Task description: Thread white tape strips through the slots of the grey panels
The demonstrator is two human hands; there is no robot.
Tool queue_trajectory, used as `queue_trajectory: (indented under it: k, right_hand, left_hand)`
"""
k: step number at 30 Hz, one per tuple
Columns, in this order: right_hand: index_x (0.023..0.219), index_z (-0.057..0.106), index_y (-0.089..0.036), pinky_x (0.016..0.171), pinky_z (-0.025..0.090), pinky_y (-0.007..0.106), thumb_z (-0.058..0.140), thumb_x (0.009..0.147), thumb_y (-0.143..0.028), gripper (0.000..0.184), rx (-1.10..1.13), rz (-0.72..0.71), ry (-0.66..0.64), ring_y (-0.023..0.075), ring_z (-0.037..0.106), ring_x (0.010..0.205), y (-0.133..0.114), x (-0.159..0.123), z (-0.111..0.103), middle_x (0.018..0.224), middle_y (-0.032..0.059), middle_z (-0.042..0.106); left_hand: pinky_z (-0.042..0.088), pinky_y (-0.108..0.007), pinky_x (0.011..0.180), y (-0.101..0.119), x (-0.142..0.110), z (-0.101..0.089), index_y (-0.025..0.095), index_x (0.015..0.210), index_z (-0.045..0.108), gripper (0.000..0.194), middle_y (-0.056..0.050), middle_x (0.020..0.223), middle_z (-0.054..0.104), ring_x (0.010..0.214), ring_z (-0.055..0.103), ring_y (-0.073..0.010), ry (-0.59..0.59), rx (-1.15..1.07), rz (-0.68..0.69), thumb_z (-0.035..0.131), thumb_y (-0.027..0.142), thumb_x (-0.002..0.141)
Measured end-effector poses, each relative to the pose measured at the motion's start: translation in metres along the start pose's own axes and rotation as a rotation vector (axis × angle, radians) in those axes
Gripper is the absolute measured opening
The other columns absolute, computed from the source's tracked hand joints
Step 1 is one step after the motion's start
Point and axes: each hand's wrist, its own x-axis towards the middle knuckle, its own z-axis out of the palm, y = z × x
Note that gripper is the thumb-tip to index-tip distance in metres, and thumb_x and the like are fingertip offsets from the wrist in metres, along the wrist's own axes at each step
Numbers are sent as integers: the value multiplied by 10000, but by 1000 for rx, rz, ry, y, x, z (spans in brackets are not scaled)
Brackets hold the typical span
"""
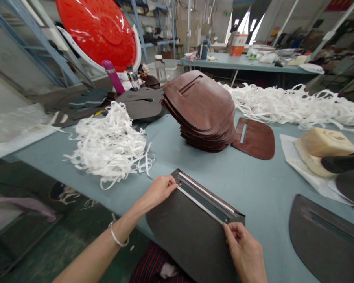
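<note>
- We saw a long pale blue-grey table (238,184) filling the lower middle of the frame, with a green-painted floor (26,243) at lower left.
- Our left hand (158,192), a thin bangle (117,237) on its wrist, lay on the far corner of a dark slotted panel (188,236), fingers close together and curled over its edge.
- Our right hand (243,251) pinched the panel's near corner narrowly between thumb and fingers.
- The panel lay on the table's near edge at bottom centre, white strips (205,192) running along its slot.
- A stack of brown leather panels (199,106) stood at centre, a single brown panel (253,138) just beside it.
- Heaps of white ribbon offcuts (109,145) lay at centre left and upper right.
- A beige foam block (324,147) sat on white paper at right.
- A large red plastic disc (98,29) leaned at upper left, near a purple bottle (113,76).
- Blue steel shelving (144,23) stood behind, and a second table (242,63) held an orange-and-white box (238,44), its label too small to read.
</note>
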Motion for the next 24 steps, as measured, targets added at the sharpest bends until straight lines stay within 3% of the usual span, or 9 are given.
queue_trajectory:
  k: [17, 24]
  right_hand:
    - [690, 584, -220, 505, 361, 240, 434, 805, -492, 331, -22, 25, 7, 140, 526, 467, -1, 6, -2, 512, -25, 561]
    - [699, 597, -204, 529, 360, 233, 448, 808, -347, 234, 33, 81, -20, 139, 553, 518, -6, 5, -9, 547, -16, 597]
  left_hand:
    - [373, -242, 580, 3, -1, 11, 192, 753, 584, 142, 16, 637, 600, 591, 557, -135, 44, 54, -23, 507, 282, 830]
    - [438, -345, 825, 6, -22, 34, 180, 941, 549, 179, -70, 925, 586, 898, 543, -208, 307, 281, 272, 374, 203, 913]
